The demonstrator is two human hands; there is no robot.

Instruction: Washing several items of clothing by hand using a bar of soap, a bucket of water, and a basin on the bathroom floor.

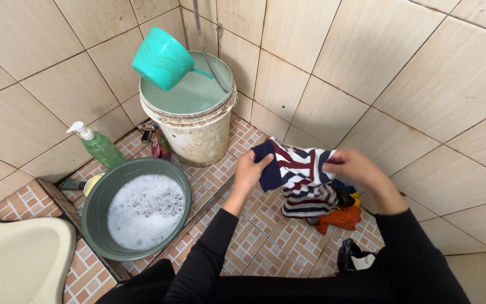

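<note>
Soft striped cloth garment (pixel 299 169), glossy tiled wall (pixel 423 73), smooth plastic basin (pixel 99 205)

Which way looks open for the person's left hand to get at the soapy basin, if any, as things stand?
Probably yes: the left hand grips the striped garment, but only bare floor tiles lie between it and the basin.

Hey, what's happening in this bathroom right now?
A person in black sleeves holds up a striped garment with both hands, left hand and right hand each keeping a grip on an upper edge. Below it lies a pile of other clothes on the tiled floor. To the left stands a green basin of soapy water, a green pump bottle, and a water-filled bucket with a teal dipper on it.
</note>
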